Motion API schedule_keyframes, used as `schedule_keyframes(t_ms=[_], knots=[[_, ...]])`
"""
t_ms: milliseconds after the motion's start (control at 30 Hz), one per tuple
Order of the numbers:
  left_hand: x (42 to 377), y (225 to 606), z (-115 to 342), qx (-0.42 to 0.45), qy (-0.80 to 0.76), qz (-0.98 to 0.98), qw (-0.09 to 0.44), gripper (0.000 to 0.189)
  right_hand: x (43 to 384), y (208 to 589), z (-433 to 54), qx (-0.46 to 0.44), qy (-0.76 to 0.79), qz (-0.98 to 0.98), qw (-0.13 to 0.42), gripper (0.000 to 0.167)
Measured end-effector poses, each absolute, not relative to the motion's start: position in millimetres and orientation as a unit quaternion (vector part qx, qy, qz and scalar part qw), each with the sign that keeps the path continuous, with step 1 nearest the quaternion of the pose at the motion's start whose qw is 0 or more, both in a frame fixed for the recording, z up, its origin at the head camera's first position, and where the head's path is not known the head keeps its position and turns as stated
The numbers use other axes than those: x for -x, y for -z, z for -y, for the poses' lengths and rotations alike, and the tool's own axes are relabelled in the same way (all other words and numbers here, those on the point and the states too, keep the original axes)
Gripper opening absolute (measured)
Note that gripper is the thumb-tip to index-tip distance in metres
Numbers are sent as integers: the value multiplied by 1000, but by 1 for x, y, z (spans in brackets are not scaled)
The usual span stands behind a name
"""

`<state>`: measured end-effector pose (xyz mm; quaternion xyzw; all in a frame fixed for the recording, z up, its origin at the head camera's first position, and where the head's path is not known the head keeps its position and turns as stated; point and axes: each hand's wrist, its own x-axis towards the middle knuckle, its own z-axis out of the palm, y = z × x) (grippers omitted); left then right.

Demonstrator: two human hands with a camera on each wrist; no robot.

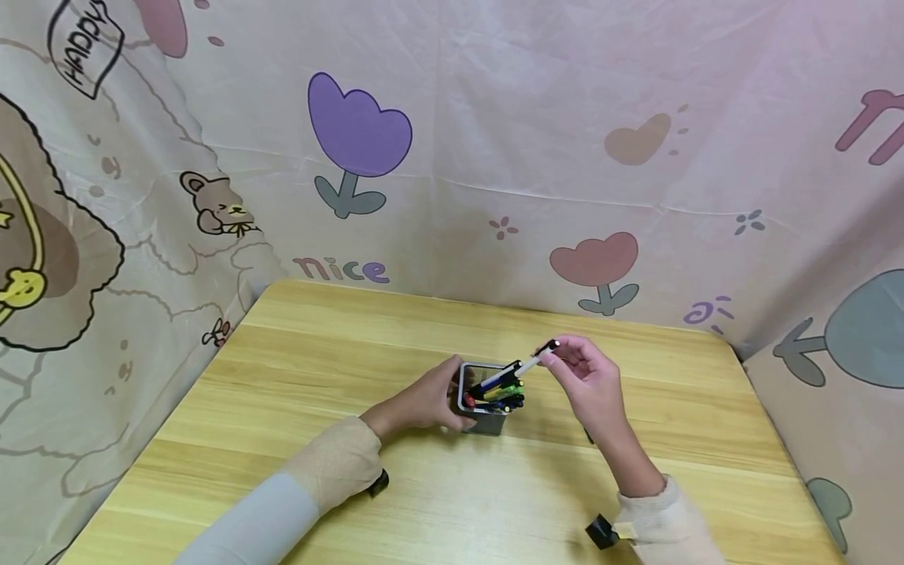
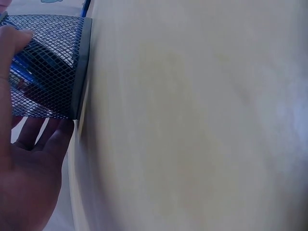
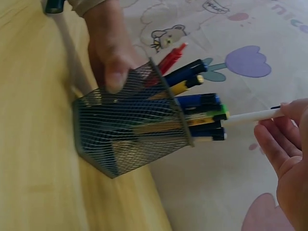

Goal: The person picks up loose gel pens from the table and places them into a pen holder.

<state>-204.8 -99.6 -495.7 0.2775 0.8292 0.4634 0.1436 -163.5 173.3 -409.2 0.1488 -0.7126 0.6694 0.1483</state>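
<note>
A dark mesh pen holder (image 1: pixel 486 422) stands on the wooden table, with several pens (image 1: pixel 503 390) leaning out of its top. My left hand (image 1: pixel 432 396) grips the holder from the left side. In the left wrist view, the thumb (image 2: pixel 20 39) lies against the mesh wall (image 2: pixel 53 72). My right hand (image 1: pixel 586 382) pinches the upper end of a white pen (image 3: pixel 252 115) with a black clip between thumb and fingers. This pen slants down toward the holder's mouth; its lower end is hidden among the other pens. A red pen (image 3: pixel 169 60) sticks out near the left hand.
The light wooden table (image 1: pixel 311 345) runs back to a printed cloth (image 1: pixel 466 141) hanging behind and at both sides. A small dark thing (image 1: pixel 589 436) shows partly behind the right wrist. Black wrist cameras (image 1: pixel 602 532) sit at both sleeves.
</note>
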Motion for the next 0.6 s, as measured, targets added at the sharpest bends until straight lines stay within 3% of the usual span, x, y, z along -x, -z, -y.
schedule_keyframes(t_ms=[600], knots=[[204, 494, 100, -279, -475, -820, 153, 65, 166, 439, -166, -224, -595, 742, 214, 17]])
